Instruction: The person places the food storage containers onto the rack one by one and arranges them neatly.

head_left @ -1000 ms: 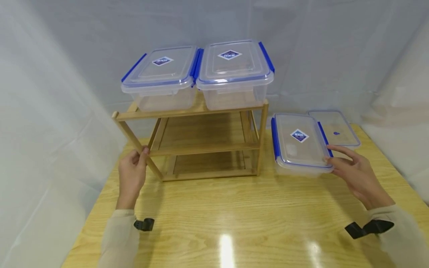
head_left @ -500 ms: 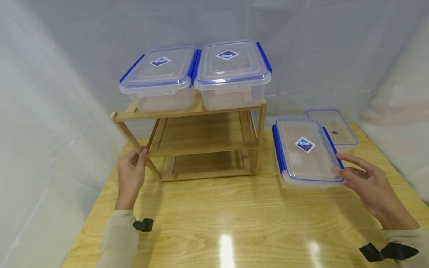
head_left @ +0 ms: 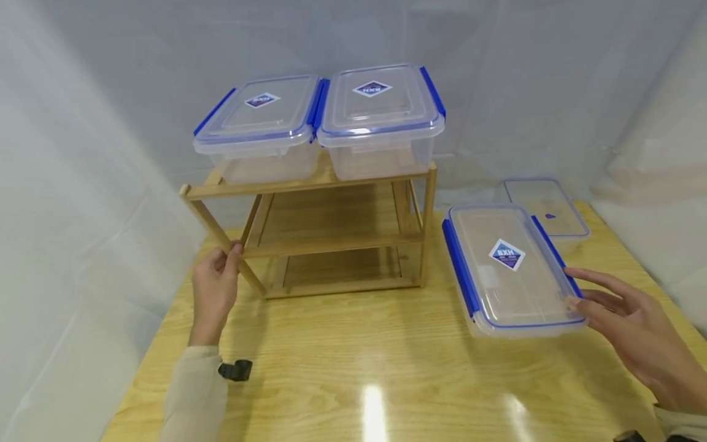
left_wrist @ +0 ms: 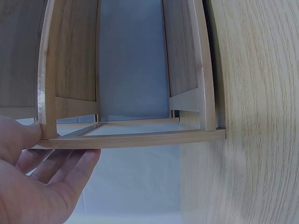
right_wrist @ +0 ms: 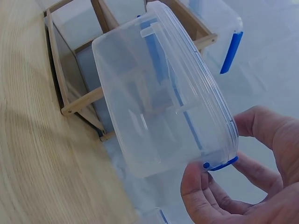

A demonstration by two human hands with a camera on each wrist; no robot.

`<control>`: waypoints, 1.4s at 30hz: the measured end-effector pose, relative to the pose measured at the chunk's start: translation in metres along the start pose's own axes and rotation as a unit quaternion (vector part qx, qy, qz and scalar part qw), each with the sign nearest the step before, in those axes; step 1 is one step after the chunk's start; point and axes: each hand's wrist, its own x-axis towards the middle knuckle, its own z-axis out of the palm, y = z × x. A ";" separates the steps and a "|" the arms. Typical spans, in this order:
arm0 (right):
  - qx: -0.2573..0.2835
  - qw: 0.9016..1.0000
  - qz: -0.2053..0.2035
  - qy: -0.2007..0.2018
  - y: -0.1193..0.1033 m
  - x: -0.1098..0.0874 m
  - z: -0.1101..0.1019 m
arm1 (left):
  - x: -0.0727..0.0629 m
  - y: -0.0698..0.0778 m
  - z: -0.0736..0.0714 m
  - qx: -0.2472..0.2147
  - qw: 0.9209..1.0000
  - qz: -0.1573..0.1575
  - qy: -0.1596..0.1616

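My left hand (head_left: 215,288) grips the left front post of a three-tier wooden shelf (head_left: 337,244), thumb on one side and fingers on the other in the left wrist view. At the right, my right hand (head_left: 641,331) holds a clear plastic food container (head_left: 513,282) by its right edge, thumb and fingers at the blue side clip. This container has its lid on, blue clips along both sides and a diamond label. In the right wrist view the container (right_wrist: 154,107) hangs above the table, its see-through wall facing the camera.
Two larger lidded containers, one on the left (head_left: 259,123) and one on the right (head_left: 381,116), stand side by side on the top tier. Behind the held container, another clear container (head_left: 569,227) with a blue rim sits near the table's (head_left: 331,368) back right. White sheeting surrounds the table.
My right hand has brought the container toward me and slightly right, away from the one behind it. The left hand keeps its grip on the shelf post.
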 end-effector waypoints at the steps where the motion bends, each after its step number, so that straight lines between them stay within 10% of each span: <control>1: 0.000 1.000 -0.003 -0.010 0.000 -0.002 -0.001 | 0.000 0.000 0.000 -0.001 1.000 0.000 0.000; 27: -0.032 0.999 -0.011 -0.033 -0.006 -0.035 0.008 | 0.002 0.002 -0.001 -0.011 1.000 0.011 0.006; 42: -0.088 0.993 0.012 -0.073 -0.020 -0.026 0.052 | 0.001 0.000 0.000 -0.017 1.000 0.000 -0.005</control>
